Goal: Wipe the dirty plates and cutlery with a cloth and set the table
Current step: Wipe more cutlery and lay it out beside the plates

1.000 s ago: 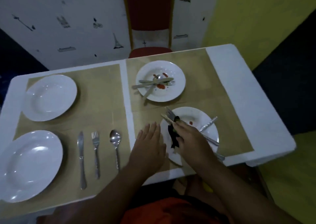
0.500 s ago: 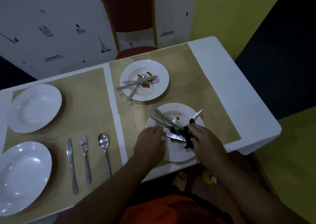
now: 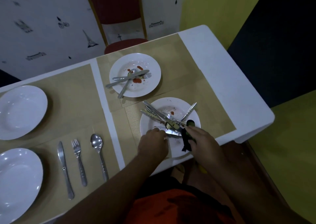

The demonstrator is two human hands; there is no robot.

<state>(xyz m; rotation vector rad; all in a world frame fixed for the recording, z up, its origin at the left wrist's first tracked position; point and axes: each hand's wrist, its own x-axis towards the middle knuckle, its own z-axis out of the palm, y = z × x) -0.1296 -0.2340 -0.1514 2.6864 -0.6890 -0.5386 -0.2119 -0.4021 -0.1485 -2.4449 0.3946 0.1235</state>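
Observation:
A dirty white plate (image 3: 177, 106) with red spots sits near the table's front edge, with several pieces of cutlery (image 3: 153, 111) piled across it. My left hand (image 3: 153, 144) pinches a knife (image 3: 171, 132) lying on this plate. My right hand (image 3: 203, 142) grips a dark cloth (image 3: 185, 139) at the plate's right side, beside the knife's tip. A second dirty plate (image 3: 150, 64) with red sauce and three pieces of cutlery (image 3: 127, 79) lies behind it.
Two clean white plates (image 3: 20, 110) (image 3: 17, 184) lie on the left placemats, with a clean knife (image 3: 64, 168), fork (image 3: 78, 160) and spoon (image 3: 99, 153) laid beside them. A red chair (image 3: 123, 42) stands at the table's far side. The white table edge (image 3: 248, 117) runs along the right.
My left hand went from lying flat beside the plate to pinching the knife on it. My right hand carried the cloth from the plate's left part to its right side.

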